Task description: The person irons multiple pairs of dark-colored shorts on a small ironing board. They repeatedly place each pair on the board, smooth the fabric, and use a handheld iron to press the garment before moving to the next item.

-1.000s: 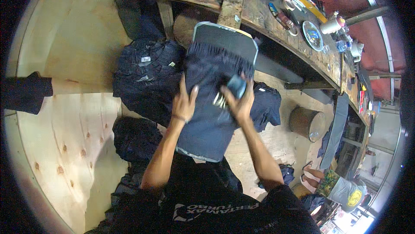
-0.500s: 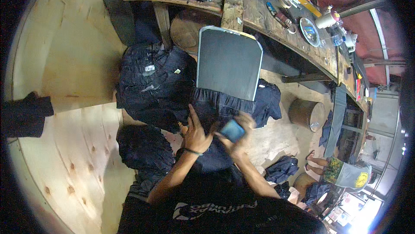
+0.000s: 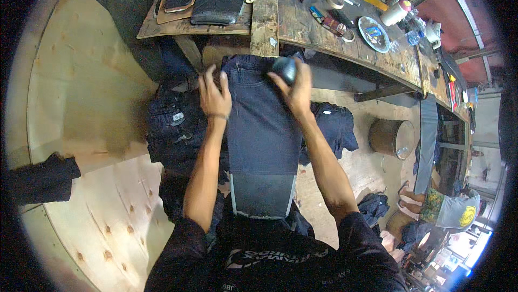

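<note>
Dark garment (image 3: 261,124), dish (image 3: 382,49) of blue pieces (image 3: 373,32)

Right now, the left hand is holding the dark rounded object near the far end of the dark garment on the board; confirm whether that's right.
Wrong hand. In the head view, the right hand, not the left hand, holds the dark rounded object near the far end of the dark garment on the board.

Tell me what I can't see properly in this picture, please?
All in the head view:
- What the dark object in the right hand is: blurred.
- Most of the board: hidden by the dark garment.
- The small things on the plate: too small.
- The black panel's far end: cut off by the top edge.
</note>
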Demonstrator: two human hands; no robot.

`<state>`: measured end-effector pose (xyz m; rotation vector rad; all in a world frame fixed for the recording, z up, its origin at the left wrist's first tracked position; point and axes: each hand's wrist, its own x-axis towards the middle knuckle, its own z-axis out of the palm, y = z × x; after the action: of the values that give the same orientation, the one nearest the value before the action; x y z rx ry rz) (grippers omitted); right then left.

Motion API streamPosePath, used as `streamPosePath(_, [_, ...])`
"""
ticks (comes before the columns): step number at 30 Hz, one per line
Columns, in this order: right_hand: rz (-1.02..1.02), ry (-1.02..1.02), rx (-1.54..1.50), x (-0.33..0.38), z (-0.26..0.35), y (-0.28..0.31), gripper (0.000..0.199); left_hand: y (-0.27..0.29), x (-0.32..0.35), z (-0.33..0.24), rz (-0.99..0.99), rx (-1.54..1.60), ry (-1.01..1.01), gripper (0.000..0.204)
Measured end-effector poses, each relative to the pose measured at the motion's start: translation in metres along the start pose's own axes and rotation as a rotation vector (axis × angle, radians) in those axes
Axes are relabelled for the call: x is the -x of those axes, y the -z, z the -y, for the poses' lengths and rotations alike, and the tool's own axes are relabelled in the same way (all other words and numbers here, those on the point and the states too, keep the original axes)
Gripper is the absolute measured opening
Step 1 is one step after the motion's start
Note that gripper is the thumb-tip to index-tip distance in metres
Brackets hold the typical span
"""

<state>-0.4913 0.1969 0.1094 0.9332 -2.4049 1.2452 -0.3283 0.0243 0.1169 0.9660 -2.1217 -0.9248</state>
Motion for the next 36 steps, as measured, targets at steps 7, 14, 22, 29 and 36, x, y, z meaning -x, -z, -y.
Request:
streamPosePath(7, [0.087, -0.111, 0.055, 0.095, 0.002, 0.053, 0.079, 0.049, 0.152, -0.003, 0.462, 0.289, 0.427, 0.083])
streamPosePath(14, [0.240, 0.019, -0.014, 0.204, 0.073, 0.111, 0.081, 0.132, 0.291, 0.048, 0.406, 0.066, 0.420, 0.060])
streamPosePath(22, [0.065, -0.060, 0.041, 0.119, 0.064, 0.073, 0.085, 0.043, 0.104, -0.040, 0.484, -0.255, -0.024, 0.089])
streamPosePath(29, [-0.034, -0.103, 0.099, 0.011, 0.005, 0.006, 0.083, -0.014, 0.011, -0.026, 0.306, -0.496, -0.480, 0.100])
streamPosePath(36, [-0.027, -0.123, 0.148, 0.021, -0.005, -0.001, 0.081, -0.018, -0.035, -0.063, 1.142, -0.640, -0.253, 0.092])
